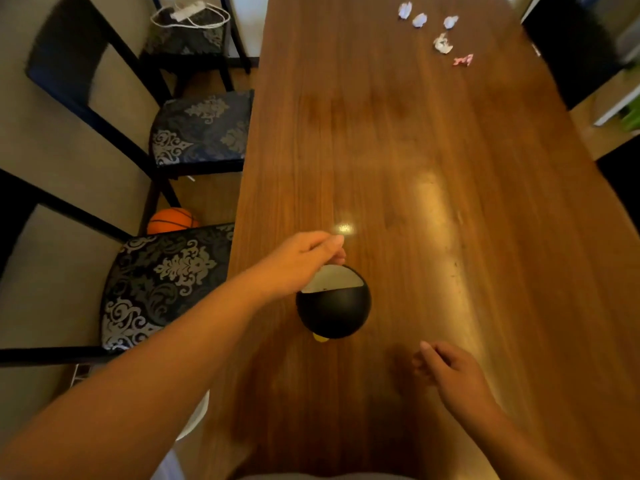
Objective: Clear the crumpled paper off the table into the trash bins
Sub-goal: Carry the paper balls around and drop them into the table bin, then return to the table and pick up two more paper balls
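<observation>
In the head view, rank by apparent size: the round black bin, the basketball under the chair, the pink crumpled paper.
1. round black bin
2. basketball, partly hidden by the chair
3. pink crumpled paper, far off, so true size is unsure

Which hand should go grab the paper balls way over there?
Probably the right hand. It hovers free over the table, fingers loosely curled, on the same side as the crumpled paper balls at the far right end. The left hand is busy at the rim of the black bin.
</observation>
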Action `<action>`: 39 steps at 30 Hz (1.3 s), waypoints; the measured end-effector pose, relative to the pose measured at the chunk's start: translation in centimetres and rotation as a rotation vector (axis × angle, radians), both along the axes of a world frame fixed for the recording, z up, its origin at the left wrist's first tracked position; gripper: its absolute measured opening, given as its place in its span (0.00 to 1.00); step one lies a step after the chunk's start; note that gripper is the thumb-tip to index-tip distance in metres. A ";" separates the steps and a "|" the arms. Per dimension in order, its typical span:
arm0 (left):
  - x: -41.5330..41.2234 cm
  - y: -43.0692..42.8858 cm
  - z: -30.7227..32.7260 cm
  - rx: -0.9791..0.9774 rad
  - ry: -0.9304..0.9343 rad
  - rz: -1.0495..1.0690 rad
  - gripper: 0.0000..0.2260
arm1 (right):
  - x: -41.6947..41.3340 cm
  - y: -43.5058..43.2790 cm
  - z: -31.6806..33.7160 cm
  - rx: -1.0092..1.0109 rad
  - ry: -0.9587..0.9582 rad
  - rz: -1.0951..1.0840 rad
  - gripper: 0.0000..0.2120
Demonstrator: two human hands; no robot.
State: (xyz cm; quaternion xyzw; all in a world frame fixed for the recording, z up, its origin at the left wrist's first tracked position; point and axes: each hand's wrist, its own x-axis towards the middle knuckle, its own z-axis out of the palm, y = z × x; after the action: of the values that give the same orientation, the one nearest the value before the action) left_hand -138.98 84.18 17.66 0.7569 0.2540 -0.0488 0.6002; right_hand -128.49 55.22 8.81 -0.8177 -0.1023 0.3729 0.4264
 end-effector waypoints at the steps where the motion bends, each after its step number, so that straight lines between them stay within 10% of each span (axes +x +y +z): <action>1: -0.2 0.2 0.2 -0.021 -0.051 0.067 0.16 | 0.0 -0.2 0.1 -0.003 -0.003 -0.016 0.12; 10: -12.6 -2.3 -5.2 -0.013 -0.031 0.491 0.11 | -5.8 -7.5 -0.5 -0.171 0.158 -0.166 0.13; 15: -18.8 -8.5 -11.1 -0.099 0.353 0.167 0.08 | -11.9 -12.9 -2.0 -0.278 0.241 -0.267 0.13; 24: -16.7 -22.3 -14.9 -0.058 0.503 -0.560 0.09 | -18.8 -22.4 -6.3 -0.348 0.390 -0.413 0.14; 39: -14.6 -43.4 -17.6 0.051 0.629 -0.546 0.08 | -28.9 -51.9 -9.7 -0.322 0.466 -0.742 0.13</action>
State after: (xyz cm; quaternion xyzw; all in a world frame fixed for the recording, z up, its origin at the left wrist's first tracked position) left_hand -153.58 40.73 0.02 0.7592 0.2158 -0.4287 0.4396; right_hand -157.34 3.36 -0.87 -0.7491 0.3551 0.3801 0.4102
